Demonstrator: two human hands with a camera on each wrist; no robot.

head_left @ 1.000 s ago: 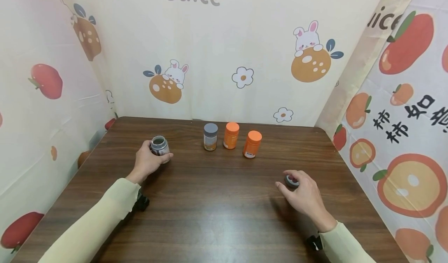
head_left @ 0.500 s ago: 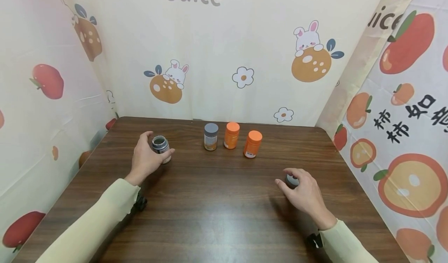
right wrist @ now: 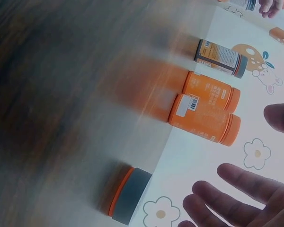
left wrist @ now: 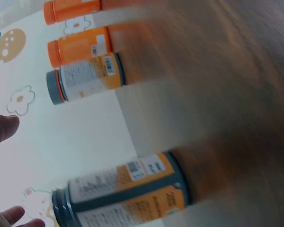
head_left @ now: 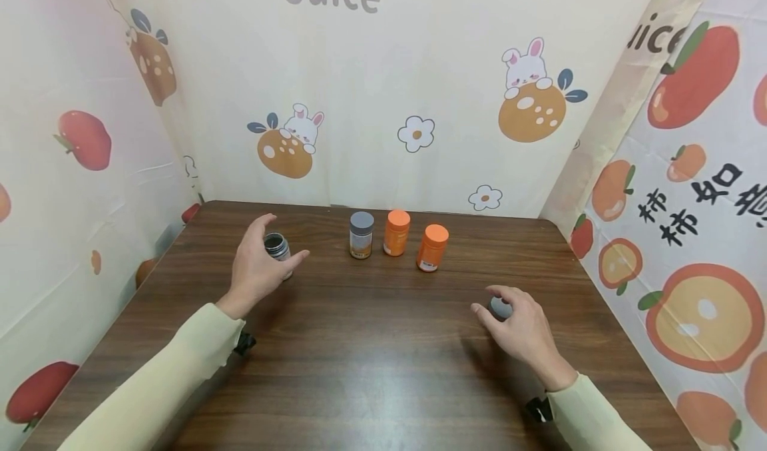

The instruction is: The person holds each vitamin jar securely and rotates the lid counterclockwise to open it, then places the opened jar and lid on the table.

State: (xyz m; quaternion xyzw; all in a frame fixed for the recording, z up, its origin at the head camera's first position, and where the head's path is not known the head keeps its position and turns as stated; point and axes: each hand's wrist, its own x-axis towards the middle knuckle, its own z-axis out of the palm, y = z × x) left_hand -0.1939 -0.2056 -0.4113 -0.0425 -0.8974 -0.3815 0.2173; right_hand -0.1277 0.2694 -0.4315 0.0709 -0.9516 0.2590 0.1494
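An uncapped dark grey jar (head_left: 276, 244) with a white and orange label stands upright at the table's left, its open mouth upward. My left hand (head_left: 254, 268) is beside it with thumb and fingers spread wide around its near side. In the left wrist view, the jar (left wrist: 128, 189) shows a bare threaded neck, with the fingers apart from it. On the right, a grey screw cap (head_left: 500, 308) lies flat on the table, grey top up. Over it hovers my right hand (head_left: 522, 331), fingers spread. The right wrist view shows an orange band along the cap's (right wrist: 130, 194) lower edge.
Near the back of the brown table (head_left: 359, 351) stand a grey-capped jar (head_left: 361, 236) and two orange jars, one farther back (head_left: 396, 233) and one nearer (head_left: 432, 248). A printed curtain (head_left: 371, 91) rises behind the table and along both sides.
My left hand has let go of the uncapped jar, its fingers spreading and rising. The cap under my right hand was tilted and now lies flat; that hand has barely moved.
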